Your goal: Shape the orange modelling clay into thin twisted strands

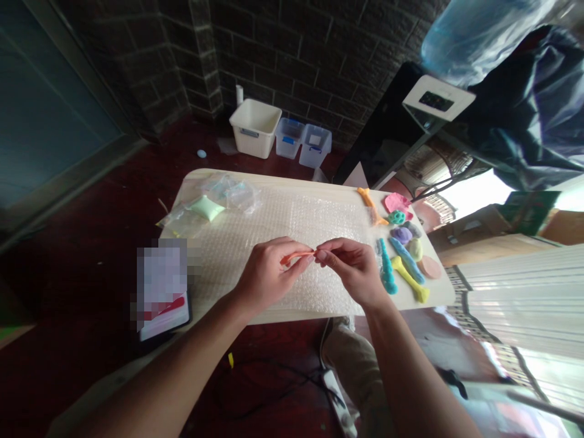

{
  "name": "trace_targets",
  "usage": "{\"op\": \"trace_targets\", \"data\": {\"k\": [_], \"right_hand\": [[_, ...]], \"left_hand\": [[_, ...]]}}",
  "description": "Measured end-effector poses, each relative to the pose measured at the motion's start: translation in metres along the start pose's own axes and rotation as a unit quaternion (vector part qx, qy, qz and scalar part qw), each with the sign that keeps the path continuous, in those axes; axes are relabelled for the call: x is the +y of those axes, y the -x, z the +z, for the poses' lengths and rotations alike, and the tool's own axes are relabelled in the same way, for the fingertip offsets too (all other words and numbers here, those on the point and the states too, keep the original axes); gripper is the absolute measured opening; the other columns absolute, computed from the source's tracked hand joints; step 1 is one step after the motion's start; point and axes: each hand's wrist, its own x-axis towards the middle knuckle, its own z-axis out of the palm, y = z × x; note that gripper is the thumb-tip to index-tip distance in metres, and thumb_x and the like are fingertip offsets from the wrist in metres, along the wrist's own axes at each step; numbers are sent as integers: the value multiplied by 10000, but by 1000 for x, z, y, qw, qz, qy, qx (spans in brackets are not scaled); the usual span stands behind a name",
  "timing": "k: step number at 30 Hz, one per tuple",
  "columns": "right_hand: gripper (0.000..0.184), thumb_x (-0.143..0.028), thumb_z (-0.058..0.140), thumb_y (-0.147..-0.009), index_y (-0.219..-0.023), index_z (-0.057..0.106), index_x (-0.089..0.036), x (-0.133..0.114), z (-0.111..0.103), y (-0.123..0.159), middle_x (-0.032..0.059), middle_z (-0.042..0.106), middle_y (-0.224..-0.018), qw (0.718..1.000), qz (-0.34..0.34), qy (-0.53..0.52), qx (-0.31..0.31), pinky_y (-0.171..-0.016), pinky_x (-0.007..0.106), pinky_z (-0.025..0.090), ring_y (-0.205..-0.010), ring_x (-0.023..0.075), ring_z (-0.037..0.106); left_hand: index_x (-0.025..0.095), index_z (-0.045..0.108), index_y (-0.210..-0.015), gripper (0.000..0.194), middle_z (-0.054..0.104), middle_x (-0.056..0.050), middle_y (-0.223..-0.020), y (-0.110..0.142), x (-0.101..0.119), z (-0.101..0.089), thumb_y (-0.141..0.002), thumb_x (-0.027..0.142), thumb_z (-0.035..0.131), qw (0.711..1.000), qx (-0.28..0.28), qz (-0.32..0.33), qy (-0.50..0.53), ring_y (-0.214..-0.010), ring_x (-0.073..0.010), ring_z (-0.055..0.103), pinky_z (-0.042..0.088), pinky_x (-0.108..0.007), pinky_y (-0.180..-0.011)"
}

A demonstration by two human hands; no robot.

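Currently, a thin orange strip (292,256) is held above the bubble wrap (319,219), toward the near side of the table (443,295). Its left part is gripped between thumb and fingers of the left hand (270,267); its right end is pinched by the right hand (353,267), fingertips together. Main risk: strip looks soft, so it could be torn at the right end if pulled hard, or dented by thumb pressure. If dropped, bubble marks might be picked up. Teal piece (387,267) could be knocked by a rightward wrist swing.
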Motion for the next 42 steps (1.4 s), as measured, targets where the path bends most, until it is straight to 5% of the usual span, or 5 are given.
{"op": "trace_targets", "data": {"k": [16, 23, 28, 33, 42], "right_hand": [[127, -287, 863, -802, -900, 828, -215, 5, -2, 0, 49, 771, -796, 1000, -14, 7, -25, -683, 314, 583, -719, 163, 683], [124, -312, 825, -850, -930, 828, -217, 2, -6, 2, 66, 773, -857, 994, -57, 84, -43, -720, 342, 579, -785, 191, 706], [149, -334, 795, -883, -894, 791, -185, 2, -7, 3, 45, 748, -730, 996, -11, 79, -27, -638, 298, 550, -668, 152, 671], [264, -324, 848, -824, -1054, 788, -208, 7, -5, 3, 65, 790, -899, 998, -25, 42, -37, -743, 342, 604, -803, 192, 729], [138, -323, 803, -873, -927, 803, -196, 7, -8, 1, 50, 756, -775, 994, -44, 96, -17, -643, 311, 554, -701, 165, 678]], "left_hand": [[181, 773, -944, 178, 798, -49, -913, -2, 2, 6, -953, 311, 652, 997, -4, -58, 57, -814, -178, 732, 547, -272, -735], [172, 737, -1157, 300, 800, -77, -975, -1, -6, 5, -963, 383, 648, 984, -64, -109, 127, -884, -208, 758, 587, -300, -783], [183, 733, -1101, 223, 793, -76, -1028, 0, -9, 5, -940, 331, 688, 994, -30, -78, 76, -928, -203, 755, 591, -294, -819], [189, 772, -1011, 162, 807, -62, -995, -2, -5, 4, -973, 282, 645, 998, -29, -47, 41, -892, -190, 756, 586, -286, -792], [183, 714, -1127, 224, 789, -56, -1048, -2, -10, 5, -932, 292, 718, 999, -31, -24, 30, -931, -180, 745, 569, -277, -841]]}}
